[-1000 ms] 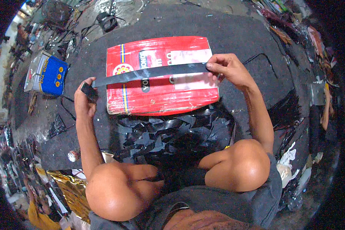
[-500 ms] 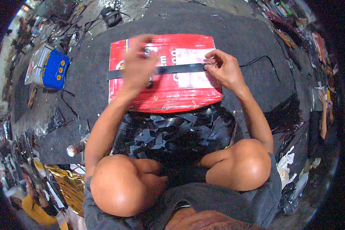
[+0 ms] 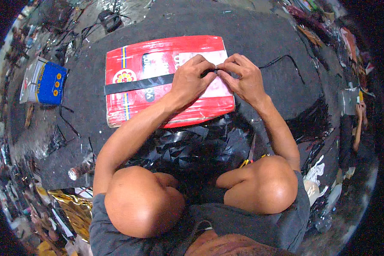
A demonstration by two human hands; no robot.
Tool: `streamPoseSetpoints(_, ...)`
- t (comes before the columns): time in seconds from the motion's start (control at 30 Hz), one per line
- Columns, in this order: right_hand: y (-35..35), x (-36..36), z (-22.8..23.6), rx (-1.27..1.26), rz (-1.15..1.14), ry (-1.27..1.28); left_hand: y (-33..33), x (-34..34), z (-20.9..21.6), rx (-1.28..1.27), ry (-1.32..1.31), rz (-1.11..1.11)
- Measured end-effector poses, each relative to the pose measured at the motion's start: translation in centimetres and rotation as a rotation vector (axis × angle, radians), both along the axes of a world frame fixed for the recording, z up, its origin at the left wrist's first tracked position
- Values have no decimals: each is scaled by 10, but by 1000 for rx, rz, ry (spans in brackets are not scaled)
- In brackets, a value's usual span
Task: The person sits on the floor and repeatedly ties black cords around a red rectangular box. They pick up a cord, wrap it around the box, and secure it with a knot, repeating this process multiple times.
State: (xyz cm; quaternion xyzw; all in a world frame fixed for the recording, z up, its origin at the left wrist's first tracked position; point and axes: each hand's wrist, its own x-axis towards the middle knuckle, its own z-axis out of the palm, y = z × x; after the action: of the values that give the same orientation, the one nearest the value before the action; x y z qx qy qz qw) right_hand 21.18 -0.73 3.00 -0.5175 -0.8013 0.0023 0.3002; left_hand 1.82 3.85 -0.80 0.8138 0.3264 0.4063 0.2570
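Note:
In front of me lies a flat red package [image 3: 141, 117], which looks plastic-wrapped. A black strip [image 3: 138, 84] runs across it from the left edge toward the right. My left hand [image 3: 193, 80] is over the package's right half, its thumb and fingertips closed on the strip. My right hand [image 3: 246, 81] meets it at the package's right side, also pinching the strip, with fingertips nearly touching the left ones. Under the hands a pale pink sheet [image 3: 219, 88] lies on the red surface. The strip's end between the fingers is mostly hidden.
A blue and white tin [image 3: 54, 84] stands at the left. Black scraps [image 3: 187, 147] are heaped before my knees, with yellow-and-red handles [image 3: 246, 163] beside my right knee. A bottle [image 3: 79, 171] and gold foil [image 3: 74, 207] lie lower left. Another person's hand [image 3: 361, 110] shows far right.
My left hand has moved right across the package to join the right hand at the strip. The package now appears further left in the view.

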Motion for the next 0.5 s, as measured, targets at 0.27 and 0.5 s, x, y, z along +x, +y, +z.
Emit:
streamPoseSetpoints(0.27, 0, 9, 6, -28, 90, -155, 2, -6, -3, 104, -29, -34)
streamPoseSetpoints(0.5, 2, 10, -8, -119, 36, 166, 7, -4, -3, -80, -45, 3)
